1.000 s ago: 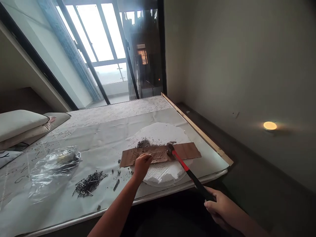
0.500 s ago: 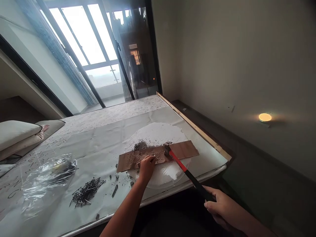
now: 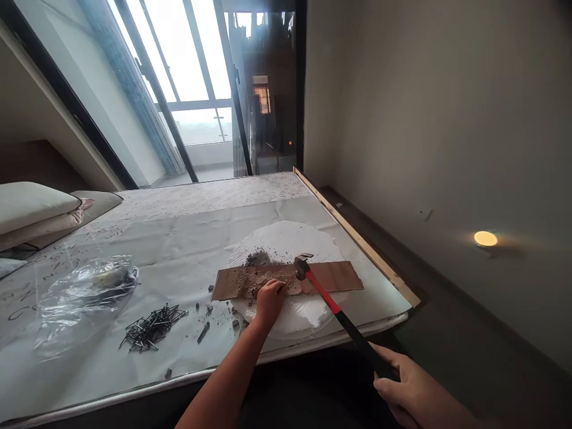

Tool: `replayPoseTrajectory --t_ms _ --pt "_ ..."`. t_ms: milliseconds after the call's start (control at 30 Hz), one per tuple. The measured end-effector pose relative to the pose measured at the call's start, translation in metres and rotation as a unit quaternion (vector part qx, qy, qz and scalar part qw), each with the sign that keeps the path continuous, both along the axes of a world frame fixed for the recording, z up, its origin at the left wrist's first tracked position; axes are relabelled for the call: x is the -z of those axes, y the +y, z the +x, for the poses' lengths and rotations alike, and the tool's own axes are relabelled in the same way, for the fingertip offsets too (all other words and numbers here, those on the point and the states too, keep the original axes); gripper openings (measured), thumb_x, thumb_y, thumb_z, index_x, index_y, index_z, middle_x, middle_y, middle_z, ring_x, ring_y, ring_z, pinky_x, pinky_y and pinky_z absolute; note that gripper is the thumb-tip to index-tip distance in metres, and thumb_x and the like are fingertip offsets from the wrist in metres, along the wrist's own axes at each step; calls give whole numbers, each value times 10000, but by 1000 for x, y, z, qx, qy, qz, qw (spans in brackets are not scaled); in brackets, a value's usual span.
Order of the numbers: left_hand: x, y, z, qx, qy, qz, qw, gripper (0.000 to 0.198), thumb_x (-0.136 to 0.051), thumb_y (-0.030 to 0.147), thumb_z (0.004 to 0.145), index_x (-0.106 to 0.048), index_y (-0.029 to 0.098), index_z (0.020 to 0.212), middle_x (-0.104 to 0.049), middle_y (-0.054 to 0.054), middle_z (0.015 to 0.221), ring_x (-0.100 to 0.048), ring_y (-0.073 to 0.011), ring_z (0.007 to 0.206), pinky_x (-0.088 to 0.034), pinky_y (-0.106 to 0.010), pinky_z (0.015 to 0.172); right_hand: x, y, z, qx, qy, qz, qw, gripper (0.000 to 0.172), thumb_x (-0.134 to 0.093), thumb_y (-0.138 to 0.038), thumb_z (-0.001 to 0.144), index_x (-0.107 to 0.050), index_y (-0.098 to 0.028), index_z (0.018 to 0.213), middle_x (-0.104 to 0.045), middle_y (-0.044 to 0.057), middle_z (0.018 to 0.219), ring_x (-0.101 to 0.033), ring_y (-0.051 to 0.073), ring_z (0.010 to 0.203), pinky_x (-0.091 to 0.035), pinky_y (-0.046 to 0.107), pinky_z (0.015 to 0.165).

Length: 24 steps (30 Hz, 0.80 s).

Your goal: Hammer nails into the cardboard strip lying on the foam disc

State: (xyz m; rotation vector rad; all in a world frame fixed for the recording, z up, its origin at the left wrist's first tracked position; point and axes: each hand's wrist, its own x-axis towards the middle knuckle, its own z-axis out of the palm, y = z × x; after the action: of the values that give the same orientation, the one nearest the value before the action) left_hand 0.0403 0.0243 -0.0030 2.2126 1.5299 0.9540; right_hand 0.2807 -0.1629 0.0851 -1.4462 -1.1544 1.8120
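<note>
Our left hand (image 3: 270,301), fingers bunched (on what, we cannot tell), is at the flat brown strip (image 3: 337,276); just rightward, the red-and-black metal-headed hammer (image 3: 322,292) slants back to our right hand (image 3: 406,381), wrapped round its handle (image 3: 357,335).

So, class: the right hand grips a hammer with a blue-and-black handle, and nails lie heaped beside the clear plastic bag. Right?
Not blue: the head view shows a red-and-black handle. The right hand grips the hammer, and nails lie heaped beside the bag.
</note>
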Motion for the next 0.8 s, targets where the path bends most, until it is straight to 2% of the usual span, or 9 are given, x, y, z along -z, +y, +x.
replayPoseTrajectory --t_ms 167,267,433,633,800 --pt "4 -2 -1 5 -8 9 1000 177 -516 192 806 -681 183 744 -650 -44 762 -586 -151 726 -433 -262 677 -12 -5 -4 -15 8 -4 1000 729 -499 -300 660 -335 -122 1348 -338 -113 403 -209 44 288 -169 168 295" --pt "5 -2 -2 -2 -9 5 1000 182 -514 179 803 -685 180 739 -643 -44 752 -585 -147 715 -429 -257 668 -19 -7 -7 -1 10 3 1000 689 -521 -297 660 -393 -147 1320 -336 -106 405 -213 43 295 -168 175 308" --pt "6 -4 -2 -9 -15 -1 1000 176 -528 186 799 -689 177 729 -649 -50 752 -591 -152 710 -423 -252 642 -35 -8 -12 10 -101 2 995 646 -512 -321 714 -395 -142 1323 -300 -114 331 -238 60 300 -147 170 313" --pt "8 -8 -3 -18 -20 -1 1000 192 -521 148 781 -688 185 695 -640 -43 730 -582 -139 666 -412 -241 613 -29 1 -23 -47 -39 6 998 707 -482 -267 640 -374 -86 1315 -329 -118 387 -235 52 310 -182 175 332" --pt "9 -8 -4 -9 6 3 1000 176 -533 168 773 -687 188 692 -635 -46 740 -578 -148 694 -409 -244 629 -34 -1 -21 -27 -71 37 996 677 -489 -342 717 -339 -93 1328 -282 -133 347 -194 58 311 -152 182 334"
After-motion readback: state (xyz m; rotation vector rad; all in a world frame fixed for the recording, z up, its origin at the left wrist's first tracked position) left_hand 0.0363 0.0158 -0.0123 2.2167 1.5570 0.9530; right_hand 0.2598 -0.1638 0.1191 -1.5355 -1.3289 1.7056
